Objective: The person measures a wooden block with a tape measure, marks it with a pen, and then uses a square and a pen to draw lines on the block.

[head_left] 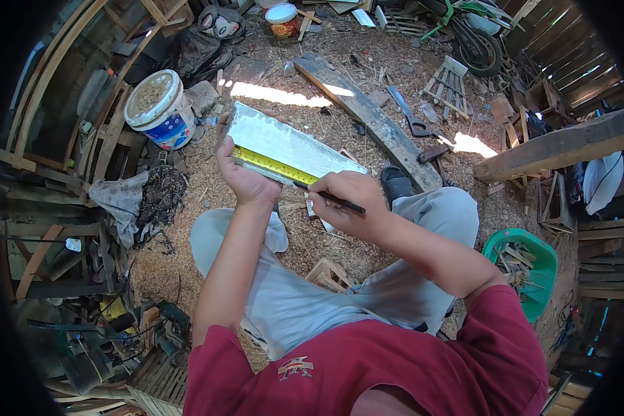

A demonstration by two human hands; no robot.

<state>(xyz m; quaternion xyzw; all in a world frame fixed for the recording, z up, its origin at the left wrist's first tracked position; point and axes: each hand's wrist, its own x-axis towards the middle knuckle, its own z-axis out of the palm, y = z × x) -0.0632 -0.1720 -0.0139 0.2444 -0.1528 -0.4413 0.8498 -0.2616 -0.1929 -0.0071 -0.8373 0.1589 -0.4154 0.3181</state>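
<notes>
A pale, whitish board (291, 142) is held up in front of me, tilted down to the right. My left hand (246, 177) is wrapped round its left end, fingers behind it and thumb at the near edge. Along the board's near edge lies a yellow tape measure blade (274, 165), its left end by my left thumb. My right hand (353, 201) is closed on a dark pencil (343, 202), whose tip is at the board's near edge beside the tape. The right end of the tape is hidden behind my right hand.
A long weathered plank (367, 118) lies beyond the board, with a handsaw (408, 111) and a hammer (433, 154) near it. A white bucket (177, 128) stands left. To the right are a green basin (551, 267) of wood scraps and a thick beam (561, 147).
</notes>
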